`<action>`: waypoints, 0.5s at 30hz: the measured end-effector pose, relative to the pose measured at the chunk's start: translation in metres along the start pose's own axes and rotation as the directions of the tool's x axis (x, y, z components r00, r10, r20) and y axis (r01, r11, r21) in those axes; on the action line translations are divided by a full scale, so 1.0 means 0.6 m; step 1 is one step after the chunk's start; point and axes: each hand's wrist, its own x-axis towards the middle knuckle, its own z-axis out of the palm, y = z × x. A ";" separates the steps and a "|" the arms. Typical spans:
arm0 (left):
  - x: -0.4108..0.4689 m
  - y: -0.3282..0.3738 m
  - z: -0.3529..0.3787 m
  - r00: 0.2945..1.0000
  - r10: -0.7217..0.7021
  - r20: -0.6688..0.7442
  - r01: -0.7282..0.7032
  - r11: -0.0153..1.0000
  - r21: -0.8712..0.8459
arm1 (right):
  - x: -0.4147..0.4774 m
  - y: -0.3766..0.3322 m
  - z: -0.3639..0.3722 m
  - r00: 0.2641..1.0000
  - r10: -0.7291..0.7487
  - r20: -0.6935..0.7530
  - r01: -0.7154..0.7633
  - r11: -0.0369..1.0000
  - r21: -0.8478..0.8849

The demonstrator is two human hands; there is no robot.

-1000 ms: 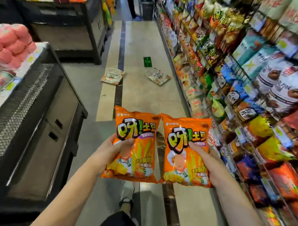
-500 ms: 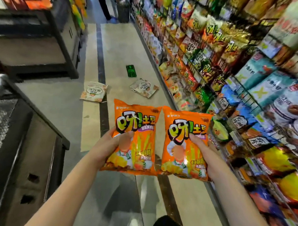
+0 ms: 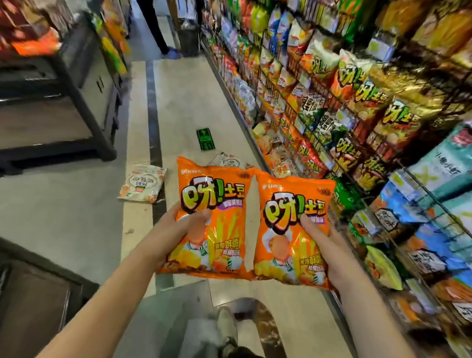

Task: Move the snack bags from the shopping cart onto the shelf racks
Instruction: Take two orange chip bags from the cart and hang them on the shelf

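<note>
Our left hand [image 3: 178,230] grips 1 orange snack bag [image 3: 216,226], thumb across its front; our right hand [image 3: 326,245] grips the 2nd orange bag [image 3: 289,235] likewise. The bags' edges touch, beside the shelf racks [image 3: 367,117]. A pale packet [image 3: 142,183] — possibly noodles — lies on the floor [image 3: 192,101].

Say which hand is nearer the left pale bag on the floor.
Left. The left hand is just right of the pale bag; the right hand is farther right.

Single head-worn wide-angle view, looking forward and down along a shop aisle floor [image 3: 195,104], shelf racks [image 3: 367,108] close on the right, forearms near the lens
</note>
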 end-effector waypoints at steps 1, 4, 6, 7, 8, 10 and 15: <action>0.028 0.020 -0.004 1.000 -0.003 0.007 0.003 1.000 0.012 | 0.026 -0.016 0.004 1.000 -0.006 0.004 0.006 1.000 0.004; 0.112 0.086 -0.007 1.000 0.011 0.011 -0.011 0.999 0.030 | 0.098 -0.069 0.015 1.000 -0.019 -0.003 0.019 1.000 -0.004; 0.159 0.121 -0.005 1.000 0.018 0.022 -0.019 0.999 0.050 | 0.140 -0.103 0.015 0.999 -0.043 -0.034 0.043 0.999 0.004; 0.182 0.136 -0.003 0.999 0.028 0.036 -0.030 0.998 0.053 | 0.157 -0.120 0.015 0.998 -0.051 -0.042 0.052 0.998 0.023; 0.204 0.150 0.001 0.998 0.029 0.050 -0.032 0.998 0.059 | 0.172 -0.135 0.014 0.997 -0.060 -0.051 0.062 0.997 0.045; 0.248 0.180 0.013 0.997 0.031 0.071 -0.037 0.995 0.092 | 0.200 -0.163 0.014 0.994 -0.075 -0.083 0.080 0.995 0.065; 0.369 0.249 0.037 0.975 0.057 0.215 -0.083 0.990 0.114 | 0.253 -0.215 0.015 0.972 -0.105 -0.212 0.129 0.986 0.107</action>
